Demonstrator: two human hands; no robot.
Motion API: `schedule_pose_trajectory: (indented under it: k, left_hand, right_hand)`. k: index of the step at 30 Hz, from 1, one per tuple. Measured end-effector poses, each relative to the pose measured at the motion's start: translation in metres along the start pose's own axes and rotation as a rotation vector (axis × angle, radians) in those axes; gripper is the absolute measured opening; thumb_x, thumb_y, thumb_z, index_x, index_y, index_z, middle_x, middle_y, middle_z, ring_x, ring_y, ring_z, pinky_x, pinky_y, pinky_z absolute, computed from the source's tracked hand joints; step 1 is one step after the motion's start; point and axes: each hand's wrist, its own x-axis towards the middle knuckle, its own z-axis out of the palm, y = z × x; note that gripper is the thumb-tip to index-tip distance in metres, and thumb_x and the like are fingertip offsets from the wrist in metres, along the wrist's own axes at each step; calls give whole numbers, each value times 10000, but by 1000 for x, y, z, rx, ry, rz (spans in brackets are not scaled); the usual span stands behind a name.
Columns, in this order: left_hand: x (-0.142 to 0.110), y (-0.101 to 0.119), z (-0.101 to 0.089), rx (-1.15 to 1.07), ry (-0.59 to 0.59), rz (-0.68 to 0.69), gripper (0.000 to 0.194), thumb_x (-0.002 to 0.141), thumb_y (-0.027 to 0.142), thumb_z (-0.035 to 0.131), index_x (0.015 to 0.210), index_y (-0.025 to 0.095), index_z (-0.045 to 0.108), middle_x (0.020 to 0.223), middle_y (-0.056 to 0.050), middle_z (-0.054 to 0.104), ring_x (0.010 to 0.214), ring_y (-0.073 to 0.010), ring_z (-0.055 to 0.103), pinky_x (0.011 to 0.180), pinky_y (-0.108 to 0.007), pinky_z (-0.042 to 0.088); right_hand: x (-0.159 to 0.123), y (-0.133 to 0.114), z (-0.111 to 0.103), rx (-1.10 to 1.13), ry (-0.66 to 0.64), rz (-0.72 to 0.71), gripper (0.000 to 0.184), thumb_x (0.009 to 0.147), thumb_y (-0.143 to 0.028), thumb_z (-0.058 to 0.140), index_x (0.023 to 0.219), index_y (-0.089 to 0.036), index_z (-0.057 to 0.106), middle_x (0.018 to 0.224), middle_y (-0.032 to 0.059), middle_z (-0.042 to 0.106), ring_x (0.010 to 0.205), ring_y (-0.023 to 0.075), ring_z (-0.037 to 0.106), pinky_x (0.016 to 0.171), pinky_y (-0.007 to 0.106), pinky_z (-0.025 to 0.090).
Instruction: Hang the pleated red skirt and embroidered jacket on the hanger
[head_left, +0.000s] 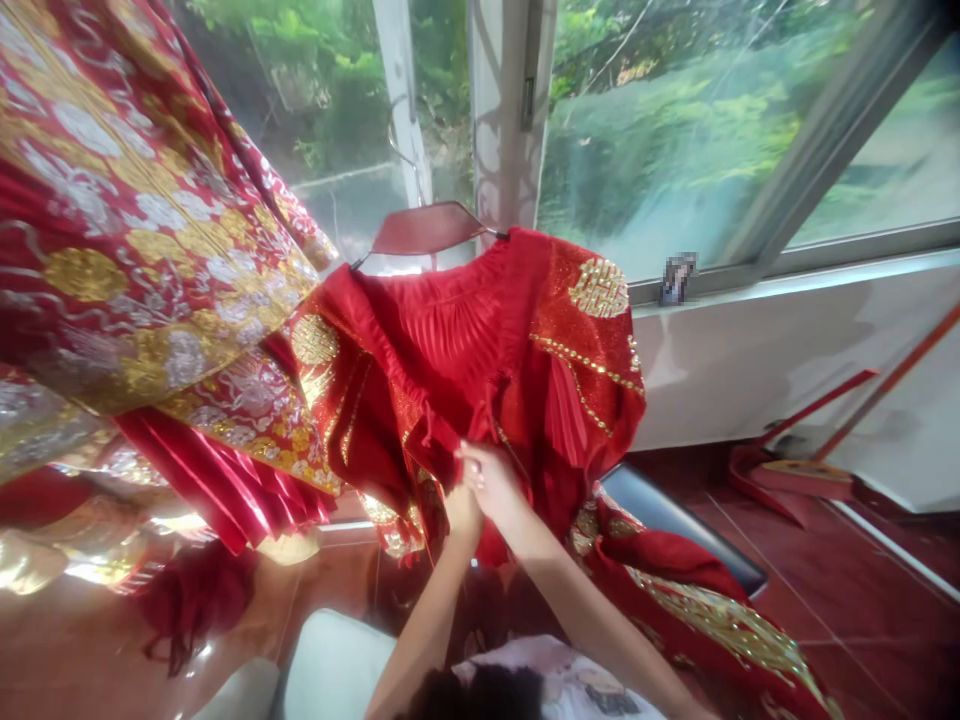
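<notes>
A red costume jacket (525,300) with gold embroidery and beaded trim hangs before me, its gathered neckline facing me. Clips of a reddish hanger (427,230) hold it at both shoulders. Thin red ties dangle at the neckline. Close together at the middle of its front, my left hand (463,508) is closed in a fist, and my right hand (489,478) is closed just above, fingertips pinched at the red cloth. The exact bit of fabric between the fingers is hidden.
A red, gold and silver brocade garment (135,230) hangs at the left, over pleated red cloth (217,470). Windows (675,150) stand behind. A white seat (337,665) is at lower left, a black-topped seat (690,535) at right. A red dustpan (757,490) and broom (810,478) lie by the wall.
</notes>
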Motion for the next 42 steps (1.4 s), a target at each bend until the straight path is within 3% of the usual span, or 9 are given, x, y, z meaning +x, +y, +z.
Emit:
schedule_pose_trajectory:
  k: [5, 13, 17, 22, 26, 30, 33, 37, 42]
  left_hand:
    - [-4, 9, -9, -5, -39, -30, 334, 918, 111, 371, 1041, 85, 681, 911, -184, 718, 839, -259, 698, 777, -343, 503]
    - [-35, -2, 0, -136, 16, 7, 340, 896, 95, 384, 1110, 41, 644, 882, -246, 704, 822, -317, 697, 757, -403, 488]
    - [-38, -7, -5, -252, 38, 57, 366, 952, 204, 337, 1114, 57, 630, 846, -207, 705, 781, -286, 688, 744, -386, 498]
    - [-37, -1, -51, -658, 253, 221, 488, 997, 398, 259, 1169, 116, 617, 1129, -157, 675, 1079, -214, 629, 945, -337, 470]
    - [-38, 22, -99, -872, 504, 302, 405, 923, 450, 477, 1154, 151, 625, 1204, -124, 638, 1096, -215, 591, 955, -329, 447]
    - [-36, 35, -116, -897, 386, 324, 384, 942, 439, 440, 768, 150, 624, 684, -14, 590, 653, -135, 534, 648, -239, 428]
    - [-38, 33, -113, -971, 390, 275, 371, 934, 444, 459, 740, 156, 589, 626, 20, 510, 589, -112, 465, 582, -218, 382]
    - [-45, 31, -110, -1090, 304, 271, 336, 910, 447, 507, 840, 147, 643, 662, 7, 563, 624, -117, 518, 637, -224, 428]
    - [-56, 34, -116, -1110, 165, 256, 408, 898, 471, 519, 722, 131, 657, 640, -9, 600, 597, -119, 528, 634, -236, 442]
  right_hand:
    - [-7, -43, 32, -128, 6, -231, 255, 699, -387, 646, 624, -155, 571, 431, -67, 386, 384, 40, 290, 392, 196, 214]
    - [15, -25, 23, -881, 265, -604, 293, 840, -445, 574, 864, -155, 605, 601, 30, 593, 542, 140, 536, 570, 247, 380]
    - [16, -27, 11, -1085, 170, -651, 237, 906, -310, 454, 735, -181, 555, 639, 52, 617, 532, 140, 531, 563, 248, 345]
    - [-8, 0, -12, -1131, -20, -528, 174, 875, -267, 461, 744, -192, 549, 646, 49, 631, 550, 151, 574, 554, 232, 360]
    - [-21, 6, -17, -1088, -130, -485, 157, 876, -273, 480, 815, -197, 603, 699, 63, 667, 593, 162, 607, 573, 236, 393]
    - [-15, -22, -11, -995, -22, -542, 158, 842, -317, 538, 766, -196, 607, 693, 53, 663, 609, 161, 598, 587, 245, 413]
    - [1, -40, -2, -970, 163, -667, 225, 837, -413, 565, 836, -189, 591, 671, 37, 631, 587, 149, 563, 584, 245, 394]
    - [12, -34, 2, -940, 11, -619, 341, 861, -433, 496, 616, -202, 447, 491, -14, 465, 448, 101, 405, 492, 232, 310]
    - [-10, -23, 2, -604, -164, -254, 435, 775, -564, 570, 573, -193, 470, 455, -23, 446, 421, 102, 420, 406, 217, 307]
